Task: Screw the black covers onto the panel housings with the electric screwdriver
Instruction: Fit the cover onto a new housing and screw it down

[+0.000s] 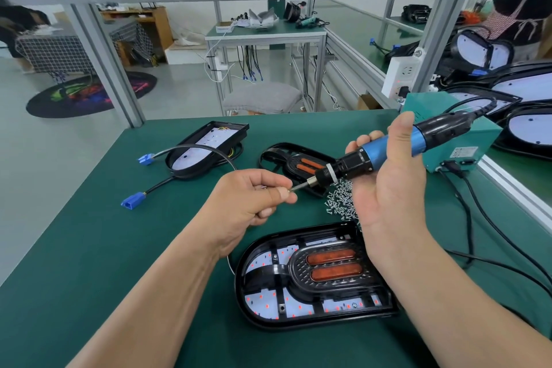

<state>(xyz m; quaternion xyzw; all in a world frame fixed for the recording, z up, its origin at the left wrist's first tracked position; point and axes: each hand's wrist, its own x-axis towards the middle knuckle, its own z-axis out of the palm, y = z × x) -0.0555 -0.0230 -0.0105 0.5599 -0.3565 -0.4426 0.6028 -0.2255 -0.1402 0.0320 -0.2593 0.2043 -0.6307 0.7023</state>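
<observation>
Head view: right hand (388,176) grips electric screwdriver (388,149); left hand (254,194) pinches its bit (300,186).

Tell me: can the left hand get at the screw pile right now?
Probably yes: the screw pile lies close beside the left hand with nothing between them, though that hand is busy pinching the tip of the screwdriver bit.
</observation>
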